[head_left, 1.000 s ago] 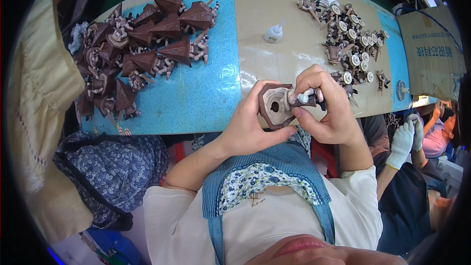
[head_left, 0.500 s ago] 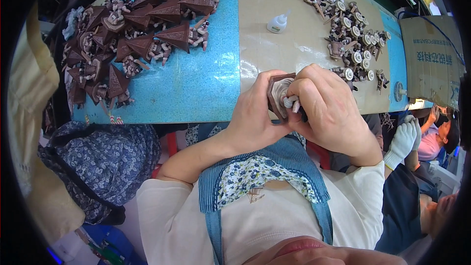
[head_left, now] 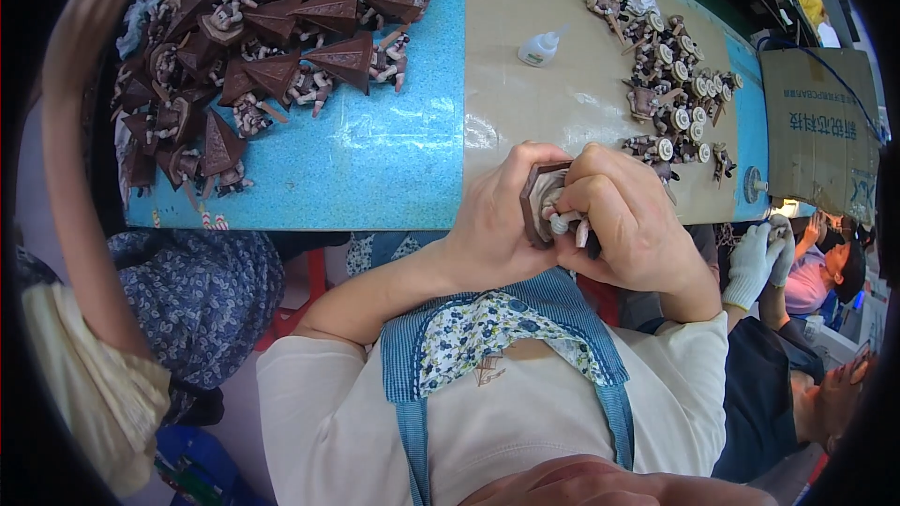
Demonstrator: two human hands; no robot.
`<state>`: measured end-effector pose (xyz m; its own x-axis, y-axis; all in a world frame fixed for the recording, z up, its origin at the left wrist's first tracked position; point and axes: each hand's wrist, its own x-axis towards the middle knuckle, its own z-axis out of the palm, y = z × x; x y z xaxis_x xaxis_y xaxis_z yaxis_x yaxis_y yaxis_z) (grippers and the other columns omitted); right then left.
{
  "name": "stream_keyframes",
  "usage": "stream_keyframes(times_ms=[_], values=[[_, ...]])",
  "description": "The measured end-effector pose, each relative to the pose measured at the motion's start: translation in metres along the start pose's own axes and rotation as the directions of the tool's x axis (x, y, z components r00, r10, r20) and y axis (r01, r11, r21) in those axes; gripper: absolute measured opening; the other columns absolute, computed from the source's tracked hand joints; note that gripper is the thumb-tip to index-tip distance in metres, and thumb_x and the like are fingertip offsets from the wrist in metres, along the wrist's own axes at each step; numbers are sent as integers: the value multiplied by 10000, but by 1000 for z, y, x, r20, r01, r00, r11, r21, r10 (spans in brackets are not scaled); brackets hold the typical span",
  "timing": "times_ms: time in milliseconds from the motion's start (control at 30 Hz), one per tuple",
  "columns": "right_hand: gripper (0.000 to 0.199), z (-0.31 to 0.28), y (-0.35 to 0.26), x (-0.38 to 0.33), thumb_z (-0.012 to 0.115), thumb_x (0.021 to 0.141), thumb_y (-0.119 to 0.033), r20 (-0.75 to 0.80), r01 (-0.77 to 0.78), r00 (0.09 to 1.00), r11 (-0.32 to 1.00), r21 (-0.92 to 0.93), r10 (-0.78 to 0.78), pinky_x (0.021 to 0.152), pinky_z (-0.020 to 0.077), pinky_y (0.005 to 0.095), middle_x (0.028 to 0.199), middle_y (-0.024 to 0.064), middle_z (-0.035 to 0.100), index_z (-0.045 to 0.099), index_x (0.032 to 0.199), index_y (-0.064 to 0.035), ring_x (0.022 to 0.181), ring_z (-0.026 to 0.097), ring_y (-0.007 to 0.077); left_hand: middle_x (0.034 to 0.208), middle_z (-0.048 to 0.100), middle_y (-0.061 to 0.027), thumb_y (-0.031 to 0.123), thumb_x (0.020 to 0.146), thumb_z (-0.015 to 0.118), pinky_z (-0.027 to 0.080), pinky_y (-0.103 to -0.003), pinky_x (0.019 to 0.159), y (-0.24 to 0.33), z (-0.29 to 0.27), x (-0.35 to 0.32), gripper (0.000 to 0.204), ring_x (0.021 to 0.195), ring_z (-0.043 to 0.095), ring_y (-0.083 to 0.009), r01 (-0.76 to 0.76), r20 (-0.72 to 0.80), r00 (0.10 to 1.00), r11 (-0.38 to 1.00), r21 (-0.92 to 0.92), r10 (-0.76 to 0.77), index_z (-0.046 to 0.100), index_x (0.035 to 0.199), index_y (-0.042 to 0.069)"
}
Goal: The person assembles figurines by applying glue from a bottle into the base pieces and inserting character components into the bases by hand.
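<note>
Over the near edge of the bench, my left hand (head_left: 492, 234) cups a brown roof-shaped piece (head_left: 536, 204), fingers wrapped round its back. My right hand (head_left: 628, 225) curls over the front, fingertips pinching a small pale figure part (head_left: 562, 222) against it. If I press crooked, I reckon the part could seat skewed or slip from my pinch. Finished brown pieces (head_left: 272, 47) lie heaped far left; a small glue bottle (head_left: 539, 49) and loose little parts (head_left: 680, 103) sit beyond on the tan mat (head_left: 562, 112).
</note>
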<state>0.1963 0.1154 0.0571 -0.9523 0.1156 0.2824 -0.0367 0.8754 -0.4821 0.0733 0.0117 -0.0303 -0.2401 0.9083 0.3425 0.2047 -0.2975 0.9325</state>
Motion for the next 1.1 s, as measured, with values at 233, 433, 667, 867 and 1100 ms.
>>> stream_keyframes(times_ms=[233, 433, 667, 867, 1100], values=[[395, -3, -1, 2, 724, 608, -61, 26, -81, 996, 996, 46, 80, 643, 458, 378, 854, 132, 481, 481, 917, -26, 771, 546, 318, 987, 620, -164, 141, 627, 803, 515, -379, 762, -7, -4, 3, 696, 889, 654, -324, 51, 62, 997, 989, -141, -42, 420, 1197, 28], [275, -18, 15, 11, 603, 815, -131, 46, -123, 992, 982, 143, 118, 747, 442, 372, 892, 156, 527, 514, 1037, 5, 823, 540, 336, 1119, 525, -62, 52, 687, 786, 454, -283, 891, 4, -16, 10, 664, 1040, 531, -127, 351, 326, 922, 809, -472, -210, 410, 1231, -4], [180, 7, 11, -1, 534, 794, -65, -92, -255, 957, 949, 188, 275, 721, 431, 401, 858, 165, 531, 499, 957, 2, 791, 533, 348, 1004, 556, -92, 90, 683, 784, 485, -308, 795, 6, -6, 8, 614, 924, 581, -161, 271, 189, 952, 948, -166, -239, 417, 1166, -3], [151, 22, 17, -7, 529, 786, -57, -225, -155, 958, 981, 119, 179, 685, 402, 394, 810, 156, 510, 491, 921, -1, 727, 495, 326, 889, 569, -107, 119, 669, 787, 490, -313, 708, 0, 13, 6, 606, 802, 601, -186, 108, -19, 994, 987, -120, -111, 417, 1134, 3], [170, 14, 30, -10, 546, 783, -71, -169, -147, 971, 979, 144, 171, 710, 403, 388, 829, 141, 510, 507, 940, -18, 754, 498, 322, 1031, 563, -91, 89, 671, 790, 483, -292, 795, 3, -8, 15, 603, 937, 577, -146, 340, 255, 921, 927, -158, -294, 438, 1152, -4]])
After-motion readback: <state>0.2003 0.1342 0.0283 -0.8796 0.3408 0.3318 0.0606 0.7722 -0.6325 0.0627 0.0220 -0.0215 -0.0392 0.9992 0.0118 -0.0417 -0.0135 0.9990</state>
